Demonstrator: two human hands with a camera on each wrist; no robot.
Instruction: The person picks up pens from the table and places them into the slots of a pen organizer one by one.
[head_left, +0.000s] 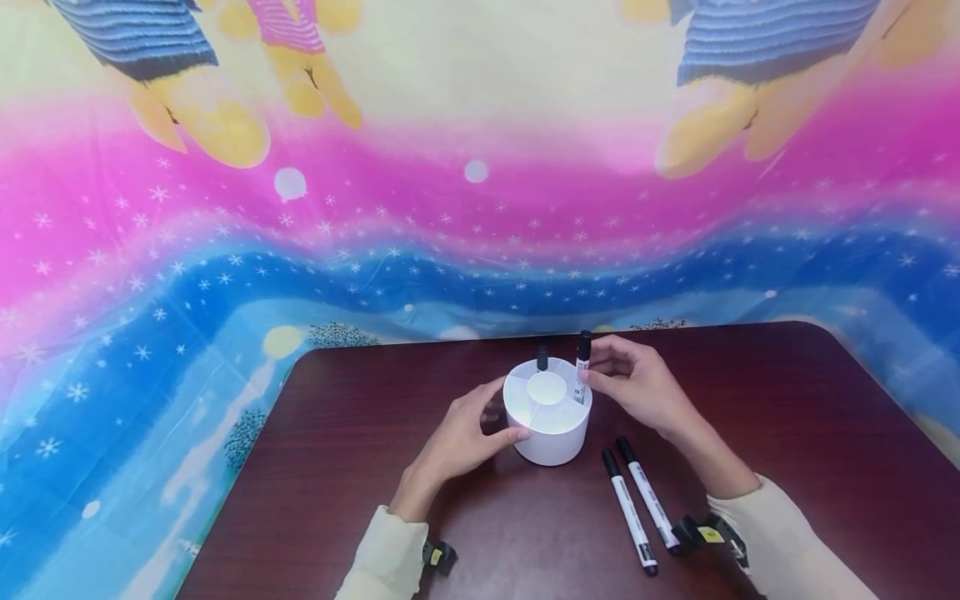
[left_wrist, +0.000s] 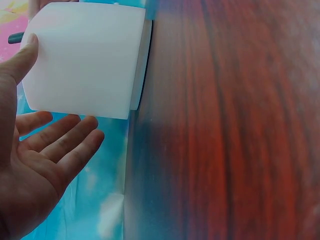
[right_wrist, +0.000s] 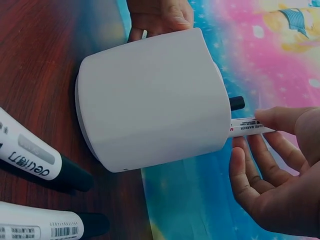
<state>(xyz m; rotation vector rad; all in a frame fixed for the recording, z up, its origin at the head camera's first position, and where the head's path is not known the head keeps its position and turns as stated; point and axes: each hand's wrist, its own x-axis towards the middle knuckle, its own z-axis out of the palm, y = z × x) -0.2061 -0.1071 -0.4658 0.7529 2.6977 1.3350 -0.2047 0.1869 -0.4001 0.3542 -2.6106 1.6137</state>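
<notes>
A round white pen holder (head_left: pixel 553 448), divided into compartments around a circular centre, stands on the table. My left hand (head_left: pixel 463 433) holds its left side, the thumb at the front near the rim and the fingers round the side; in the left wrist view, these fingers are only slightly bent. With thumb and fingertips, my right hand (head_left: pixel 637 383) pinches a white board marker (right_wrist: pixel 247 127). The marker is upright, black cap up, its lower end inside the right compartment. Another marker's black cap (head_left: pixel 542 359) sticks up from a back compartment, its body hidden by the holder's wall.
Two more white markers with black caps, a left one (head_left: pixel 630 518) and a right one (head_left: pixel 651 498), lie side by side on the dark red-brown table (head_left: pixel 360 400), near the right forearm. A colourful patterned cloth (head_left: pixel 450 217) hangs behind the table's far edge.
</notes>
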